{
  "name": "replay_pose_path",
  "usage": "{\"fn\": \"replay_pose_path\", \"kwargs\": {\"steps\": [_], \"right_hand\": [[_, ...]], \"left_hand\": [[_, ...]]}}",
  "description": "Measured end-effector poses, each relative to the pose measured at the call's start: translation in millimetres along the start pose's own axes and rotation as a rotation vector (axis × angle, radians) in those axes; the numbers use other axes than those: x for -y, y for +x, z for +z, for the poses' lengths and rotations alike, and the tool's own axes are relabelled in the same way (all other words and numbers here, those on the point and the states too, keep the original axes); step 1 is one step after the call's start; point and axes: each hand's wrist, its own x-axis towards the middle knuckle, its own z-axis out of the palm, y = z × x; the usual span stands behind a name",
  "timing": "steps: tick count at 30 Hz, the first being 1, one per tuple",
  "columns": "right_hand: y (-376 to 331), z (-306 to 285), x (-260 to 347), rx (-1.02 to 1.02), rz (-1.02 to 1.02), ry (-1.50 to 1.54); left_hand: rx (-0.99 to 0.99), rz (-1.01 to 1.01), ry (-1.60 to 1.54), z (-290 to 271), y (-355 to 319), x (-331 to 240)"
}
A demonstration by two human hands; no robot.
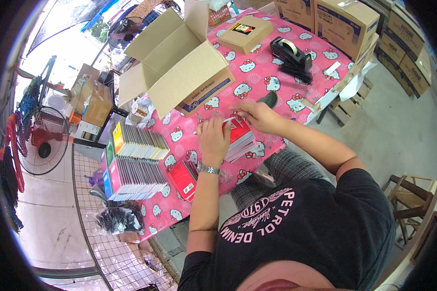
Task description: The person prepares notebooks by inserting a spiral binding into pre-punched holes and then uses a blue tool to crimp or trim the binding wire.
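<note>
A stack of red-covered notebooks point(241, 137) with white page edges lies on the table in front of me. My left hand point(212, 137), with a metal watch on its wrist, bends its fingers over the stack's far left edge and grips the top notebook. At the far edge of that stack my right hand point(258, 117) pinches thumb and fingers together. A thin pale strip point(229, 119) shows between the hands; which fingers hold it is too small to tell. Left of my left wrist lie more red notebooks point(181, 180), apart from the stack.
Rows of spiral-bound notebooks point(137, 177) stand on the left. Beyond my hands is an open cardboard box point(192, 80). Dark wire coils point(296, 72) lie by a black tape dispenser point(291, 52). A closed carton point(245, 34) sits at the back of the pink patterned table point(175, 213).
</note>
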Motion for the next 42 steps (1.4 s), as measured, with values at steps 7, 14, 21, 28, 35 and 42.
{"fn": "replay_pose_path", "kwargs": {"steps": [7, 14, 21, 28, 35, 42], "right_hand": [[5.9, -13.8, 32.9, 0.093, 0.138, -0.315], [15.5, -27.0, 37.7, 0.252, 0.096, -0.303], [8.4, -9.5, 21.1, 0.112, -0.017, -0.424], [8.8, -14.8, 17.5, 0.196, -0.069, -0.421], [8.4, -17.4, 16.1, 0.224, -0.093, -0.410], [-5.4, -29.3, 46.4, 0.202, 0.072, -0.319]], "left_hand": [[0.000, 0.018, 0.032, 3.3, 2.3, -20.5], [0.050, 0.000, -0.021, -0.5, 2.8, -22.0], [0.017, -0.029, -0.096, 4.2, 2.3, -17.4], [-0.040, -0.001, -0.066, 7.9, -0.4, -16.0], [-0.028, 0.081, -0.096, 4.5, -3.6, -9.4], [0.039, 0.067, -0.140, -6.2, -2.9, -12.2]]}}
